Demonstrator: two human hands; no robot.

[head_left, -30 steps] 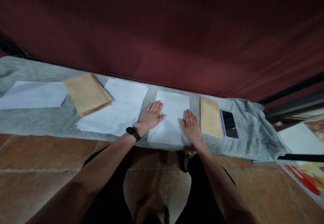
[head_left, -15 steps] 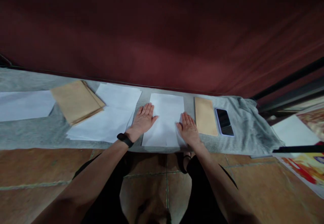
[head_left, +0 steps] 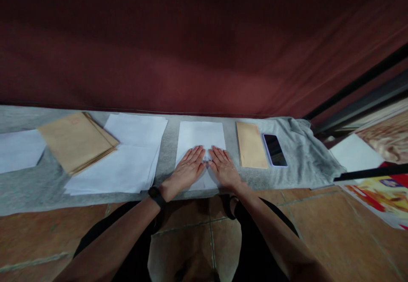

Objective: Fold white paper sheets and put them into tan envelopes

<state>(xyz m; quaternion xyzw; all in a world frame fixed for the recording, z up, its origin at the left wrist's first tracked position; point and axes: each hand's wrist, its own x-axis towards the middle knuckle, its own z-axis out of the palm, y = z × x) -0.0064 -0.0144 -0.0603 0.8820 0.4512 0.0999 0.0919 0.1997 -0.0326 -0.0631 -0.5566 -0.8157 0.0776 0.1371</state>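
Note:
A white sheet of paper (head_left: 201, 134) lies on the grey cloth in front of me. My left hand (head_left: 188, 168) rests flat on its lower left part, fingers stretched out and pointing away from me. Mirroring it, my right hand (head_left: 223, 167) lies flat on the lower right part, its fingers also straight. The thumbs nearly meet at the middle of the sheet. Both hands hide much of the paper's lower half. To the right is a brown envelope (head_left: 252, 145), apart from my right hand.
Several white sheets (head_left: 127, 167) are stacked left, with brown envelopes (head_left: 76, 142) partly over them. Another white paper (head_left: 19, 149) lies farther left. A phone (head_left: 275, 150) sits right of the single envelope. The grey cloth (head_left: 296, 159) is rumpled there; a dark red curtain (head_left: 191, 78) hangs behind.
Both hands have slid inward from the sheet's side edges towards its middle, staying flat. The view has shifted slightly.

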